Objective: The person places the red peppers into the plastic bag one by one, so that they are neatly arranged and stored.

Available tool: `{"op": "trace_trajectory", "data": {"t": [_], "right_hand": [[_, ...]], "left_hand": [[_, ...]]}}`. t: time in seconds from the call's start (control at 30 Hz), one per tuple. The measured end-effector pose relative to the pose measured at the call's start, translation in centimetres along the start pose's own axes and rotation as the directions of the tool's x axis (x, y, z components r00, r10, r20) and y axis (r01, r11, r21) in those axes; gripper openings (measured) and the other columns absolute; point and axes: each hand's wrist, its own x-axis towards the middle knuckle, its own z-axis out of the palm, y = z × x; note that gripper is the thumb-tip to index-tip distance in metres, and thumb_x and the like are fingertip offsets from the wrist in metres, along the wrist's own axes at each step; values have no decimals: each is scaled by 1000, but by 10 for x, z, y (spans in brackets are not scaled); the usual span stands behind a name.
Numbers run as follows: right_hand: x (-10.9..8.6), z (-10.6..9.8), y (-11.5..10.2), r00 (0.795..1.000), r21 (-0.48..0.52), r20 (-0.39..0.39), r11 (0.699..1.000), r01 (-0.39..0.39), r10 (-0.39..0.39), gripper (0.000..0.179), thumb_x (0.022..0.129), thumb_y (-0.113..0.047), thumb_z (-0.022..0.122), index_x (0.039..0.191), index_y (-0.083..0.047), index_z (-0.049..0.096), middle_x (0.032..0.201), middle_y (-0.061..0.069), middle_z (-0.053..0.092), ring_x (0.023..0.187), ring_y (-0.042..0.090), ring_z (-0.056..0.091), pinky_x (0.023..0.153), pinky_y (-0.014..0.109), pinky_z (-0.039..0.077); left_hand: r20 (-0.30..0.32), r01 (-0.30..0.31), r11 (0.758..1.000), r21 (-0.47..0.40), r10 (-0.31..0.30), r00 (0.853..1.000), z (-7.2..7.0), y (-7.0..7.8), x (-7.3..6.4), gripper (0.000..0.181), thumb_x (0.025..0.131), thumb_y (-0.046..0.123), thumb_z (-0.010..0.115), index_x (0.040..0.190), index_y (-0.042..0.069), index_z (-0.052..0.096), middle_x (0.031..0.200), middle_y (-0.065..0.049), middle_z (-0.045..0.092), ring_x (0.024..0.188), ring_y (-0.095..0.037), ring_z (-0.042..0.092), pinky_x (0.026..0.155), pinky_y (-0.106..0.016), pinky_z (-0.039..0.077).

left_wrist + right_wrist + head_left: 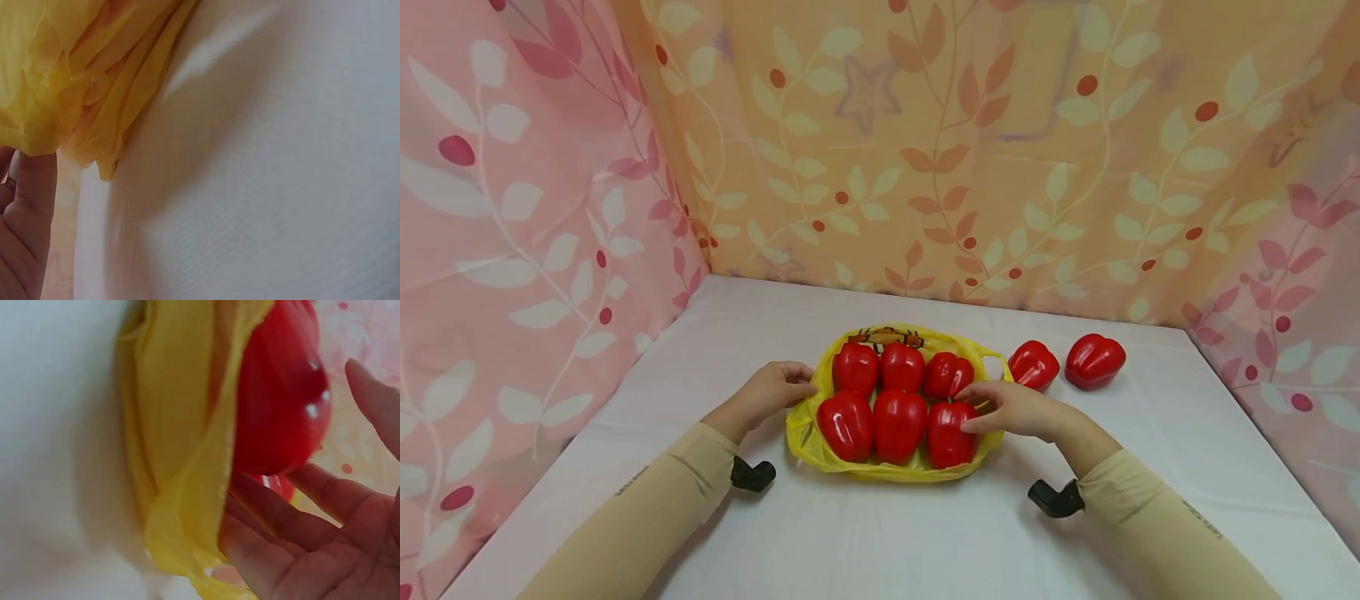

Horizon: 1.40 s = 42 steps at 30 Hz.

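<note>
In the head view a yellow plastic bag (pixel 880 473) lies spread on the table with several red bell peppers (pixel 900 427) in two rows inside it. My left hand (pixel 772 393) holds the bag's left edge, and the left wrist view shows its fingers at the gathered yellow plastic (pixel 112 87). Over the bag's right side reaches my right hand (pixel 1018 410), beside the front right bell pepper (pixel 950 437). In the right wrist view its fingers are extended behind the bag's rim, close against a bell pepper (pixel 281 400), with the thumb spread away.
Two more bell peppers lie on the table right of the bag, one near it (pixel 1033 367) and another farther right (pixel 1095 362). A white cloth (pixel 880 542) covers the table. Leaf-patterned curtains (pixel 925 150) enclose the back and both sides.
</note>
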Motion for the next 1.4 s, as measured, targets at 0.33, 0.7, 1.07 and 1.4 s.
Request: {"op": "trace_trajectory", "data": {"t": [0.33, 0.7, 1.07, 1.4], "right_hand": [[-6, -18, -1, 997, 12, -33, 997, 75, -75, 53, 76, -35, 72, 121, -11, 55, 119, 10, 57, 113, 30, 50, 83, 40, 49], [-12, -40, 1, 990, 18, -120, 997, 76, -73, 55, 80, -35, 69, 124, -8, 51, 123, 14, 54, 112, 30, 51, 83, 39, 50], [-20, -68, 21, 955, -4, -295, 1000, 4, -5, 53, 83, -39, 63, 124, -9, 50, 120, 14, 56, 111, 32, 50, 88, 47, 46], [-22, -78, 42, 909, 57, -407, 996, -69, 86, 54, 87, -39, 60, 126, -5, 48, 120, 18, 54, 108, 32, 48, 84, 40, 48]], "left_hand": [[3, 15, 1000, -10, -15, 1000, 0, 1, 0, 24, 85, 23, 65, 105, 11, 64, 93, -5, 61, 85, -20, 55, 76, -28, 51], [3, 18, 1000, -10, -18, 1000, 1, 0, 2, 23, 85, 22, 65, 105, 11, 64, 93, -6, 61, 85, -20, 55, 77, -28, 51], [2, 12, 1000, -10, -12, 1000, 3, -4, 5, 20, 85, 21, 64, 102, 11, 65, 91, -6, 61, 84, -19, 56, 76, -28, 51], [-2, 12, 1000, -9, -12, 1000, 3, -4, 5, 20, 85, 20, 65, 102, 10, 65, 90, -6, 61, 84, -19, 56, 76, -28, 51]]}}
